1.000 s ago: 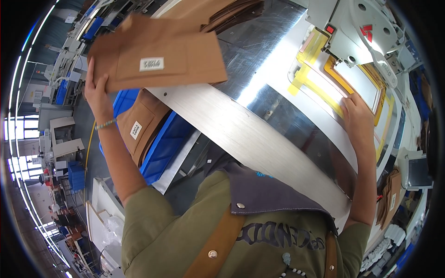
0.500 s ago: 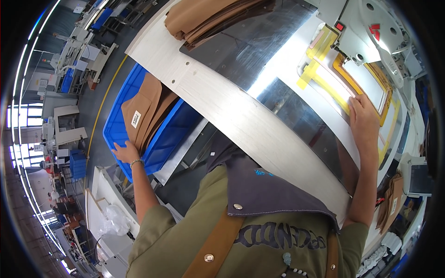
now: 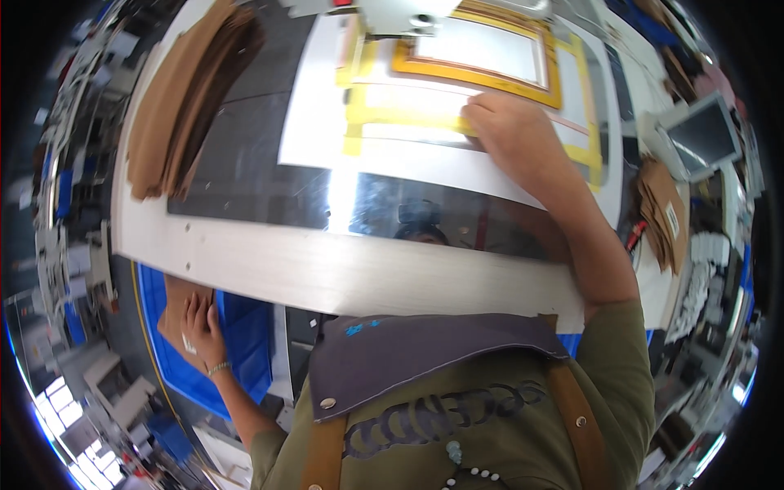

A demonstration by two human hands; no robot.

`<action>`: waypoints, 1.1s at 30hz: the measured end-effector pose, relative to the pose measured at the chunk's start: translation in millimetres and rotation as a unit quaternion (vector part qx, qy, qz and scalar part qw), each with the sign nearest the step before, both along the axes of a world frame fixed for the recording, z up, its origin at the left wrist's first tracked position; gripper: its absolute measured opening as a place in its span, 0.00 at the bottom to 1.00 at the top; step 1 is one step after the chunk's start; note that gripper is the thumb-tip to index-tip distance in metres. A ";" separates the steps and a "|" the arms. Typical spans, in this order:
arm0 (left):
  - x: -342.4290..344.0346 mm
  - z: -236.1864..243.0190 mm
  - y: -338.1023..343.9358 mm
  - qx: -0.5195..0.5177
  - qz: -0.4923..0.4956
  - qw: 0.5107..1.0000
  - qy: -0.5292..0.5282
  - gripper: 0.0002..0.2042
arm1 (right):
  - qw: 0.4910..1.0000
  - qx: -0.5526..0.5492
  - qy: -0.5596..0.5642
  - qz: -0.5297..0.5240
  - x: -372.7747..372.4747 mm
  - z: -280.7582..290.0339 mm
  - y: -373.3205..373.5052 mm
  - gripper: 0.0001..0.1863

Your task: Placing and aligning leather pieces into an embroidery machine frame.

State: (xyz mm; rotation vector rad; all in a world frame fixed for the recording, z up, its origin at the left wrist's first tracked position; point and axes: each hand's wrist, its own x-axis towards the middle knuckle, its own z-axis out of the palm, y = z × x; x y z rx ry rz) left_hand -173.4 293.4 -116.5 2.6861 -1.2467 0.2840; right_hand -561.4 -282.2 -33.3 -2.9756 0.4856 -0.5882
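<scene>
My left hand [image 3: 202,333] lies with fingers stretched over brown flat pieces [image 3: 175,314], which carry a white label and stand in a blue bin [image 3: 245,351] below the table's left edge. My right hand [image 3: 514,135] is at the white sheet [image 3: 314,143] on the table, its fingers curled together by a strip of yellow tape [image 3: 404,110]. What those fingers hold, if anything, is hidden. Just beyond them is a yellow rectangular frame [image 3: 482,79] with a white inside, under the white machine head [image 3: 400,16].
A thick stack of brown pieces [image 3: 167,114] lies at the table's far left. On the right are a screen [image 3: 702,135], more brown pieces [image 3: 663,212] and a red-and-black tool [image 3: 637,235]. The pale table edge [image 3: 343,265] runs close to my apron.
My view has turned, bringing the table level in front of me. My left hand has gone from the blue bin's rim onto the brown pieces. My right hand stays near the yellow tape.
</scene>
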 end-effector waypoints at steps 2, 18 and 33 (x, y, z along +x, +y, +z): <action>-22.5 36.1 -71.0 -0.066 0.081 0.994 0.023 0.16 | 1.000 0.003 0.000 -0.012 -9.8 -3.9 -5.0 0.01; -164.2 69.8 -499.6 -0.118 -0.491 0.832 0.229 0.17 | 0.991 0.128 -0.036 0.022 -13.9 0.4 -20.8 0.09; -152.1 69.5 -503.2 -0.042 -0.388 0.781 0.488 0.10 | 0.971 0.178 -0.159 0.010 2.4 -17.9 -24.9 0.11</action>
